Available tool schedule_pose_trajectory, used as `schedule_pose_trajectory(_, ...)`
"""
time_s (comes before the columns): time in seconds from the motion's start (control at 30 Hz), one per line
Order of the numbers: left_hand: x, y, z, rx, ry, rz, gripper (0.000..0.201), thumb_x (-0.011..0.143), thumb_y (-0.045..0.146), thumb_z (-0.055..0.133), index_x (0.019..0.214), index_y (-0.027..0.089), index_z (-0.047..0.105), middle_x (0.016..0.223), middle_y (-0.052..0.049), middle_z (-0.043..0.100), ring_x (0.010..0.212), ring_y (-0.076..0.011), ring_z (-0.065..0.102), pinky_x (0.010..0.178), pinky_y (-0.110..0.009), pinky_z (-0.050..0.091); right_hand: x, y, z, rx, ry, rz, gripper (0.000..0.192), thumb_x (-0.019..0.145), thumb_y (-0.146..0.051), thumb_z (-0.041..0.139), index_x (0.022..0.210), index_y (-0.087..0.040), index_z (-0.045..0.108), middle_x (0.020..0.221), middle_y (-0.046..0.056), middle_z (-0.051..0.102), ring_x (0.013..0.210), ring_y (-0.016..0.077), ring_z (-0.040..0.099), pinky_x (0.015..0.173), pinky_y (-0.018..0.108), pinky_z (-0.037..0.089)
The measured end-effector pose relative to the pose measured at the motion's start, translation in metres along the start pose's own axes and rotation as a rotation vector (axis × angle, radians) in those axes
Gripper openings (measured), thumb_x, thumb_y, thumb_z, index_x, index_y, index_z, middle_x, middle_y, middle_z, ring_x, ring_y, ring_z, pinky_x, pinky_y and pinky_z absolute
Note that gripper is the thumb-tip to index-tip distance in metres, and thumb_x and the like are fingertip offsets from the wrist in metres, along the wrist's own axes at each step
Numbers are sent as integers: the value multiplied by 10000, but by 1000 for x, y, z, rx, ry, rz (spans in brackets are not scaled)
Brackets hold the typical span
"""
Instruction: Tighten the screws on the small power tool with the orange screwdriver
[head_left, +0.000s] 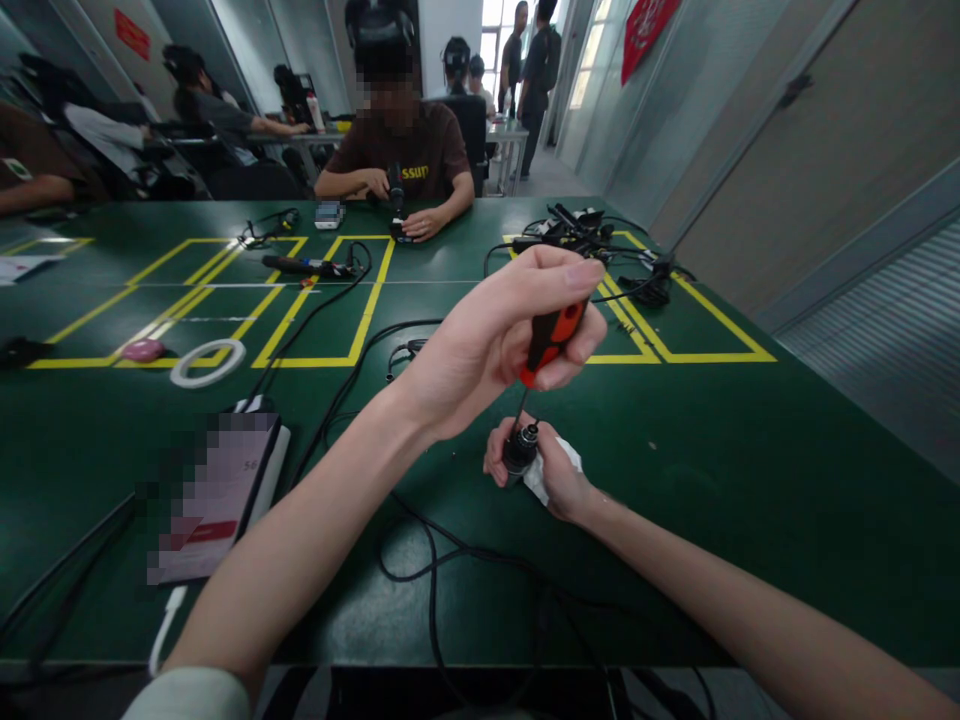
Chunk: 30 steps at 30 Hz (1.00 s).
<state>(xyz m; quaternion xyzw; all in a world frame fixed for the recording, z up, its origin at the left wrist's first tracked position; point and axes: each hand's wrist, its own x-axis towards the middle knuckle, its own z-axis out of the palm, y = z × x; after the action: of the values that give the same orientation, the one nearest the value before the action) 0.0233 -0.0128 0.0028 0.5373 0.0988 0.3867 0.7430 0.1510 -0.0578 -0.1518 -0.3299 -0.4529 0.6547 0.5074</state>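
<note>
My left hand [495,330] is closed round the black and red handle of a screwdriver [553,338], raised above the table. The screwdriver's thin shaft points down, its tip at the upper end of a black cylindrical part [519,450]; whether it sits in a screw cannot be made out. My right hand [559,475] grips that part from below, thumb on one side and fingers on the other. A crumpled white tissue [538,482] lies between this palm and the part. Black cables [435,550] run over the green table below both hands.
A phone [217,500] with a white cable lies left of my left forearm. Beyond it are a white tape roll [208,363] and a pink round object [142,350]. Tangled black cables and parts [574,232] sit at back right. Across the table, a person [405,150] handles a black tool.
</note>
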Motion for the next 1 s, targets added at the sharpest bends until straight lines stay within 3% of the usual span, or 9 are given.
schedule_pose_trajectory(0.27, 2, 2, -3, -1, -37, -38, 517, 976, 595, 529, 820, 139, 717, 606, -3, 530, 487, -78, 437, 483, -211, 413, 0, 0, -2, -4, -31, 53, 623, 926, -719, 542, 612, -192, 651, 468, 0, 550, 488, 163, 519, 645, 339, 475)
schedule_pose_trajectory(0.4, 1, 1, -3, -32, -51, -25, 467, 965, 543, 582, 772, 132, 686, 637, -10, 556, 521, -84, 509, 516, -210, 413, 0, 0, -3, 9, -44, 54, 617, 923, -717, 542, 618, -193, 655, 472, 2, 557, 489, 165, 519, 653, 345, 485)
schedule_pose_trajectory(0.6, 0, 3, -1, 38, 9, -49, 464, 1012, 508, 490, 777, 141, 652, 647, -1, 585, 526, -98, 586, 547, -210, 449, 0, 1, -3, 12, -50, 34, 566, 938, -643, 537, 618, -193, 662, 475, 9, 568, 495, 170, 533, 665, 349, 497)
schedule_pose_trajectory(0.8, -1, -1, -2, -13, -67, 0, 234, 947, 377, 620, 850, 165, 594, 694, 11, 656, 569, -95, 610, 568, -194, 488, 1, 1, -3, 23, -47, 29, 532, 927, -607, 557, 616, -191, 672, 476, 14, 580, 498, 172, 533, 654, 344, 498)
schedule_pose_trajectory(1.0, 0, -3, -1, -5, -47, 23, 238, 949, 380, 647, 870, 182, 543, 619, 33, 583, 463, -58, 474, 473, -178, 328, 0, -1, -2, 17, -43, 16, 542, 939, -617, 544, 624, -192, 662, 488, 14, 577, 501, 170, 528, 649, 338, 490)
